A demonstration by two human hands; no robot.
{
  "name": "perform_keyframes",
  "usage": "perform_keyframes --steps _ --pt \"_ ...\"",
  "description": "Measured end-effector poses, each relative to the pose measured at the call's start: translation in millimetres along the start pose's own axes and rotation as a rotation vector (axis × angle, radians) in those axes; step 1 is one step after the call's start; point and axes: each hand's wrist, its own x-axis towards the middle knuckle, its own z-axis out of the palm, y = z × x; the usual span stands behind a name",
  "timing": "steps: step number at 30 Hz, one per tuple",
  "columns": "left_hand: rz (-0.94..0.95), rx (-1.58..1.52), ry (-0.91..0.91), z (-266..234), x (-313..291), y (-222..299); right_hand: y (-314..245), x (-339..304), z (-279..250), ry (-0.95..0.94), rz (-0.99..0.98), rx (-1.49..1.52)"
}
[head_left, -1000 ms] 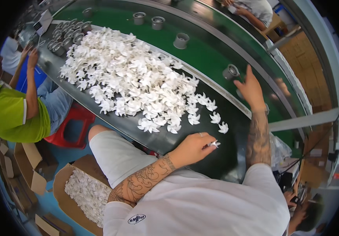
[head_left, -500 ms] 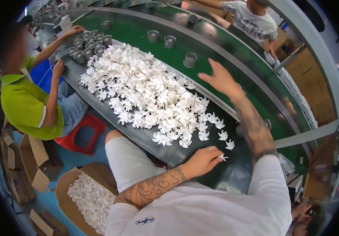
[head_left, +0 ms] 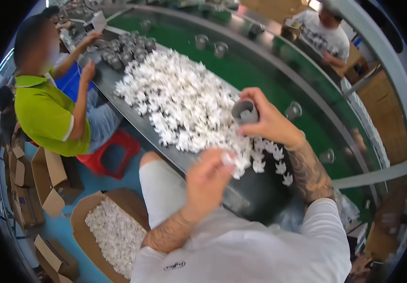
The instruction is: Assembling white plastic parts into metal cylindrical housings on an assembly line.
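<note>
My right hand (head_left: 272,120) is closed round a grey cup-shaped housing (head_left: 244,112), its open mouth tilted toward the pile. Lower and to the left, my left hand (head_left: 208,181) pinches a small white fan wheel (head_left: 228,159); motion blurs the fingers. Beneath and beyond both hands spreads a large heap of white fan wheels (head_left: 180,101) with curved blades. A few single ones lie at the heap's near right end, below my right wrist.
A green conveyor belt (head_left: 279,87) runs past the far side, carrying several grey housings. More housings (head_left: 125,49) cluster at the heap's far left. A co-worker in a yellow-green shirt (head_left: 52,113) sits left by a red stool (head_left: 111,153). A carton (head_left: 78,219) of white pieces stands below.
My right hand, bare and reaching over the belt before, now grips a grey housing and has come back over the heap. My left hand has risen with its fan wheel toward the heap's near edge.
</note>
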Motion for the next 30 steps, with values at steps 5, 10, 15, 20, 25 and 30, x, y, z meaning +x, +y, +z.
perform_keyframes --steps 5,10,15,20,25,30 --pt "0.064 -0.181 -0.135 10 26 12 -34 -76 6 -0.131 -0.138 0.124" --pt "0.155 -0.138 -0.317 11 16 12 -29 -104 43 0.185 -0.048 0.822" --pt "0.123 0.027 -0.334 5 0 22 -33 -109 59 0.236 -0.017 1.020" --pt "0.283 0.343 -0.284 -6 -14 30 -49 -113 65 0.247 0.117 0.918" --pt "0.260 0.283 -0.242 -7 -24 27 -57 -111 68 0.187 0.197 0.853" --pt "0.271 0.261 -0.164 -7 -31 25 -64 -109 75 0.217 0.204 0.645"
